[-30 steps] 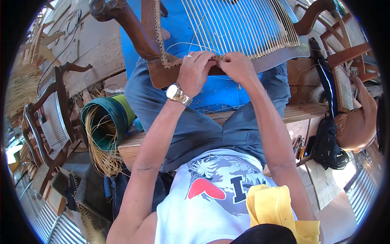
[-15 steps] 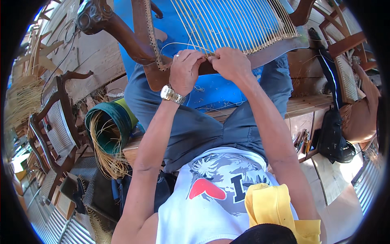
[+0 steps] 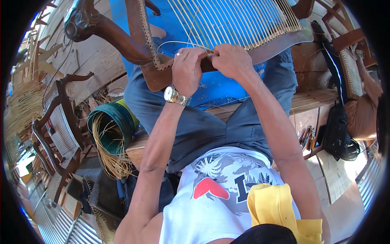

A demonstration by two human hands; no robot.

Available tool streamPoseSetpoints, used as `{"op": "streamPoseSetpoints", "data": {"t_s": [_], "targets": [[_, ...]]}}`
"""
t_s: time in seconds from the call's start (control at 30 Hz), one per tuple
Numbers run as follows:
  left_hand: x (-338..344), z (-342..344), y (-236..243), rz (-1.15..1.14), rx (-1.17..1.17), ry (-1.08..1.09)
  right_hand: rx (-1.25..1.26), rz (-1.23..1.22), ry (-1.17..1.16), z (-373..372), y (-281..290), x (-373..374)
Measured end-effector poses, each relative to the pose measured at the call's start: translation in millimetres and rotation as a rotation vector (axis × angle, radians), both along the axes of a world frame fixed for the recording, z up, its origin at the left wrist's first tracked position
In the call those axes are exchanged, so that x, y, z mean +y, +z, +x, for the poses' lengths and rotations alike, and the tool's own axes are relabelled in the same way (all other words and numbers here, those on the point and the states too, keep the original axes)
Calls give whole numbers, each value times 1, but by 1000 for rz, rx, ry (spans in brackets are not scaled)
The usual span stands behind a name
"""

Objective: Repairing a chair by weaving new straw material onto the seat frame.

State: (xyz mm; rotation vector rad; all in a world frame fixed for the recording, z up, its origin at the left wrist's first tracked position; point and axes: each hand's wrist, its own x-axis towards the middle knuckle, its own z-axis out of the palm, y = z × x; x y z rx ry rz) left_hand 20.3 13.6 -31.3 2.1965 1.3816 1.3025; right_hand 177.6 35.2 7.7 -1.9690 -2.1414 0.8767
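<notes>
A dark wooden chair frame [image 3: 156, 78] with drilled holes lies across my legs, parallel pale cane strands [image 3: 227, 22] strung over it. A thin loose strand [image 3: 172, 42] loops near its lower left corner. My left hand [image 3: 187, 70], with a ring and watch, has its fingers bent together on the frame's lower edge, pinching cane beside my right hand. My right hand [image 3: 229, 61] is closed at the same spot, thumb and forefinger on the cane. The fingertips hide exactly where the strand enters the frame.
A green bucket [image 3: 115, 140] of loose cane lies tipped at left, beside another caned chair [image 3: 60, 129]. A blue sheet [image 3: 217, 87] lies beyond my legs. At right are a black bag [image 3: 338, 136], tools [image 3: 307, 138] and another person [image 3: 359, 120] working at a cane panel [image 3: 348, 75].
The chair frame's left end sits further left in view. Both hands have moved slightly upward in view and stay pinched at the frame edge, fingers a little shifted.
</notes>
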Motion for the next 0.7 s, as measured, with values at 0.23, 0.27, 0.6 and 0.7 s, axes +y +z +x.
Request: {"op": "streamPoseSetpoints", "data": {"t_s": [0.23, 0.27, 0.6, 0.7], "targets": [[5, -8, 3, -51, -16, -72, 28, 25, -14, 1, 1, -3], [4, -9, 5, -126, -39, -81, 34, 17, -6, 1, 1, -1], [2, -31, 9, -163, -60, -17, 61, 64, -84, -12, 2, -18], [1, -26, 8, -143, 256, -51, 87, 38, -85, -10, 2, -16]]}}
